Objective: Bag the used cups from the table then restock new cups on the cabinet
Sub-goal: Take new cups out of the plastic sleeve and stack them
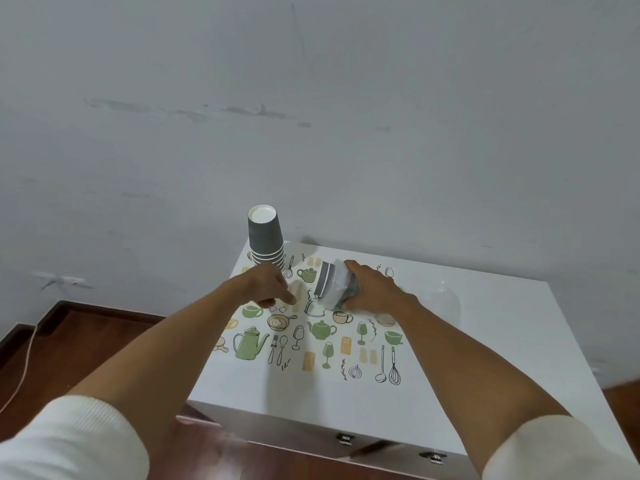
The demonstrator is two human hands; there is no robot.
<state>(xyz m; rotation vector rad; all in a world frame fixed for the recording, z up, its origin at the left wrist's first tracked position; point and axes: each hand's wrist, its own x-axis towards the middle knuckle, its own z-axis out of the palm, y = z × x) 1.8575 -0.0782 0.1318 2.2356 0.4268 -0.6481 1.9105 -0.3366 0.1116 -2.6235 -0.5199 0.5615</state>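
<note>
On the counter [467, 327] top of the white cabinet, toward its far left corner, a stack of grey cups [266, 239] stands upside down, rims down on the printed mat [311, 327]. A second batch of cups in a clear wrapper [333, 284] lies on its side just right of the stack, and the right hand [372, 289] grips it, fingers [351, 268] curled over the top of the plastic and thumb below. The left hand [268, 289] hangs low beside it, near the foot of the stack, its fingers loosely curled and, as far as I can tell, pinching nothing. The likely trouble is the wrapper: thin plastic may slide over the cups inside, so a pull could free the sleeve unevenly and spill cups across the counter. The left hand is also close enough to the standing stack that a careless move might knock it over. A loose piece of clear plastic [441, 297] lies behind the right wrist.
</note>
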